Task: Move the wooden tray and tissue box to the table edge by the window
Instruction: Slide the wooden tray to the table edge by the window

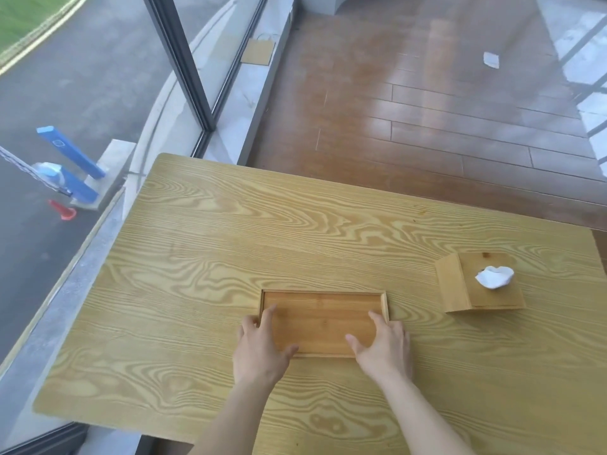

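— Where is the wooden tray sitting?

— Near the middle of the table, towards the person's side, its long axis running from nine o'clock to three o'clock. The left hand is taking the nine o'clock end, fingers over the rim and thumb on the near edge. The right hand is doing the same at the near three o'clock corner. Both look closed on the tray, though I can't tell whether it is lifting off the wood.

— And the window?

— Lying at nine o'clock, so I'm judging the left hand to be leading any slide that way. The tissue box is waiting at two o'clock from the tray, well apart and nearer the right hand, a white tissue poking out.

— Any writing?

— None that I'm making out on either.
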{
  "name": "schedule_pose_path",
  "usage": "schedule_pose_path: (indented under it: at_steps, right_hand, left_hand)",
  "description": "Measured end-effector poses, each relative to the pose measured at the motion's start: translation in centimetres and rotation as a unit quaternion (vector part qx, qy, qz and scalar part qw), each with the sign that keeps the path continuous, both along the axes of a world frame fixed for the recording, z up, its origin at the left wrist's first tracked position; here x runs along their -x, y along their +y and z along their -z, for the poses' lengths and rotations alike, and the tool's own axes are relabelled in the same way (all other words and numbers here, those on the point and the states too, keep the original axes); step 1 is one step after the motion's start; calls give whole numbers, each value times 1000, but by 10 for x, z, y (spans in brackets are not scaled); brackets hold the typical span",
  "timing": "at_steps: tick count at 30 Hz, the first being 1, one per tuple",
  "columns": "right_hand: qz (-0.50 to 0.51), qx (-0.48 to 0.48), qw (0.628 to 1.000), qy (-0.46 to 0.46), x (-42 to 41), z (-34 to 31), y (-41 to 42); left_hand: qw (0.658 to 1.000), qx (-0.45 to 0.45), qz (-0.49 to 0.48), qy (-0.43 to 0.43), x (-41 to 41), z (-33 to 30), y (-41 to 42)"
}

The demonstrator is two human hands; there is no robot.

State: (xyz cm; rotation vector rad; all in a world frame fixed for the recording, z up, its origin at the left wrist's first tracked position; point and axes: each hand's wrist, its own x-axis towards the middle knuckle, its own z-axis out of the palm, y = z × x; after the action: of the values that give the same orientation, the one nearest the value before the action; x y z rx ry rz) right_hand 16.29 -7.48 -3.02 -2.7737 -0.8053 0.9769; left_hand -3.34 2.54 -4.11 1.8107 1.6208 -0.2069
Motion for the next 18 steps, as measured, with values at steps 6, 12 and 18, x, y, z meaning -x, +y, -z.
schedule_pose_path:
  at_steps: [6,12,18]
  right_hand:
    - [-16,-17,999,-31,27,-3,34]
    - [-90,-59,993,-37,80,-4,108]
    - [-201,-96,974,-35,141,1,186]
  left_hand:
    - [999,-29,-32,-10,38,0,31]
    - [991,-59,-118,-11,99,-6,74]
    - [970,-79,-230,-4,167,-2,93]
